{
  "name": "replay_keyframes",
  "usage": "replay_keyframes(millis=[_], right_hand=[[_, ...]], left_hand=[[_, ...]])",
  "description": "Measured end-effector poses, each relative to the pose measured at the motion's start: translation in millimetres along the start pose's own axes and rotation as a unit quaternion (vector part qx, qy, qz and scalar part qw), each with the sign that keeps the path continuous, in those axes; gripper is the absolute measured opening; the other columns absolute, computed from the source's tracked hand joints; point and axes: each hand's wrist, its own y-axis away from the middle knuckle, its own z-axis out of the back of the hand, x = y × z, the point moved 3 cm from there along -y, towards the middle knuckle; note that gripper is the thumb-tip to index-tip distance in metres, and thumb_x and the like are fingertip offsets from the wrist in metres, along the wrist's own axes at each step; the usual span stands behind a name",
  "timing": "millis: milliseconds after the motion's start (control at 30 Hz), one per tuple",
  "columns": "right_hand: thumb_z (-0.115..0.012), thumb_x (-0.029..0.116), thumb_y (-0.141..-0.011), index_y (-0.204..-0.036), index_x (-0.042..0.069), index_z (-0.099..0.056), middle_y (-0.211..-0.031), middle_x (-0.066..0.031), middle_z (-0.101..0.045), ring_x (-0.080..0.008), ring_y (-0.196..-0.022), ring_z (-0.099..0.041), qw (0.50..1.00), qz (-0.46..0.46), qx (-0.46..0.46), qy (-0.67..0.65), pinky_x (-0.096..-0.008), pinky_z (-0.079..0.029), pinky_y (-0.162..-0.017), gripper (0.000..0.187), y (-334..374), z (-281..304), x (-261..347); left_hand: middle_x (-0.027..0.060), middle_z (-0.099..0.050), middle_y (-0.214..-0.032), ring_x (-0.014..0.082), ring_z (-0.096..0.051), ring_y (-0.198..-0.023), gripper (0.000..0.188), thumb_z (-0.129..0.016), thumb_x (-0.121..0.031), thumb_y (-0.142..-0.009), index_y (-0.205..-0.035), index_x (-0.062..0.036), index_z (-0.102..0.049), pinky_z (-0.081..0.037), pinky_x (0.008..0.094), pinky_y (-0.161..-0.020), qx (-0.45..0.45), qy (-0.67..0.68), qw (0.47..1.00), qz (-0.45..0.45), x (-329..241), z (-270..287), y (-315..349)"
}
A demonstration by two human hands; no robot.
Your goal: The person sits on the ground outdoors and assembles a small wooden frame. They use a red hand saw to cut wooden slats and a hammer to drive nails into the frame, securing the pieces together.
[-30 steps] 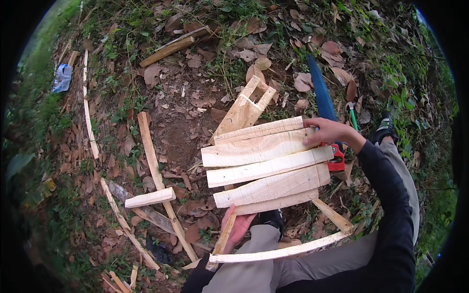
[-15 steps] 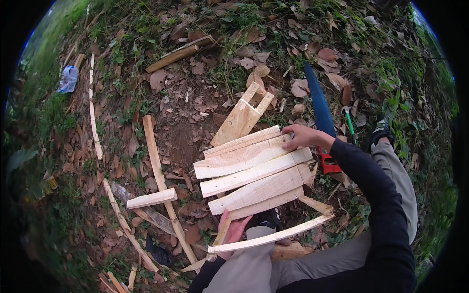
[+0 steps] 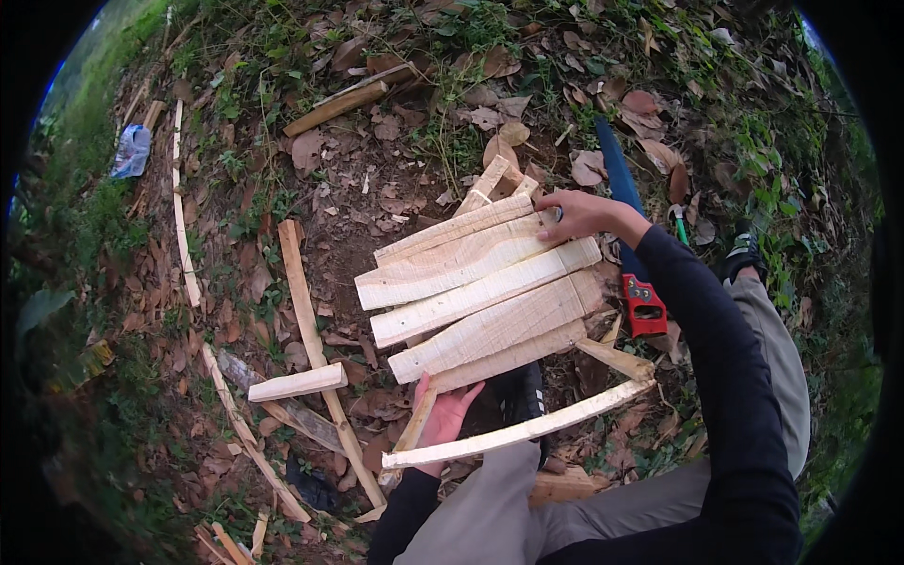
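Both my hands hold a slatted wooden frame (image 3: 485, 289) built of several pale, rough-sawn boards laid side by side. Two short struts run from its near side to a long, slightly bowed crosspiece (image 3: 527, 426). My right hand (image 3: 586, 218) is closed over the far right corner, its fingers bent onto the end of a wavy-edged board. Below the near left corner, my left hand (image 3: 446, 416) takes the left strut (image 3: 415, 421) between thumb and fingers, palm up. Some of its fingers are hidden under the boards. Beyond the frame, a forked wooden piece (image 3: 490, 184) is partly covered.
A handsaw with a blue blade and red handle (image 3: 644, 306) lies to the right, near a green-handled tool (image 3: 679, 226). Leftward lie a long batten (image 3: 306, 301), a short block (image 3: 298, 383) across it, and thin strips (image 3: 247, 428). Dry leaves and weeds surround them.
The slatted frame has risen away from me and slightly left, with both hands still on it. It now covers more of the forked piece and less of the saw handle.
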Motion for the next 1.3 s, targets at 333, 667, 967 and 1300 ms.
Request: replay_keyframes(millis=[333,667,967,1300], right_hand=[[-0.071,0.059,-0.085,-0.108,0.002,-0.074,-0.082,-0.0155,-0.073,-0.0299,-0.079,-0.071,0.986,-0.137,0.077,0.053,-0.0379,-0.055,-0.073,0.062,109.6,-40.6,-45.6],[-0.066,0.064,-0.087,-0.107,0.003,-0.075,-0.082,-0.0166,-0.074,-0.0304,-0.078,-0.073,0.975,-0.159,0.117,0.101,-0.0385,-0.057,-0.074,0.065,83.6,-67.1,-54.1],[-0.072,0.057,-0.08,-0.085,0.001,-0.077,-0.079,-0.0202,-0.072,-0.0374,-0.078,-0.071,0.989,-0.108,-0.068,0.075,-0.0428,-0.056,-0.075,0.057,91.7,-79.2,-59.8],[-0.073,0.052,-0.08,-0.1,0.005,-0.078,-0.093,-0.021,-0.073,-0.0376,-0.094,-0.071,0.978,-0.171,-0.117,0.025,-0.0435,-0.056,-0.086,0.052,112.8,-80.9,-55.6]], left_hand=[[0.0215,-0.039,-0.155,0.039,-0.036,-0.145,0.066,-0.055,-0.04,-0.103,-0.154,-0.0049,-0.031,-0.029,0.0632,-0.119,0.041,-0.021,0.99,0.136,39.1,28.3,12.4],[0.0163,-0.06,-0.127,0.026,-0.058,-0.119,0.066,-0.083,-0.02,-0.08,-0.133,-0.001,-0.048,-0.05,0.0398,-0.096,-0.118,-0.711,0.67,-0.178,-159.1,-39.0,-14.5],[0.0264,-0.046,-0.143,0.0415,-0.063,-0.115,0.113,-0.091,-0.05,-0.065,-0.143,0.0051,-0.03,-0.055,0.0548,-0.092,-0.069,-0.957,0.25,-0.131,-51.7,-212.7,-190.1],[0.0224,-0.057,-0.117,0.0369,-0.066,-0.105,0.102,-0.096,-0.041,-0.06,-0.131,0.001,-0.036,-0.06,0.041,-0.084,-0.017,-0.953,0.135,-0.271,-80.7,-278.7,-206.6]])
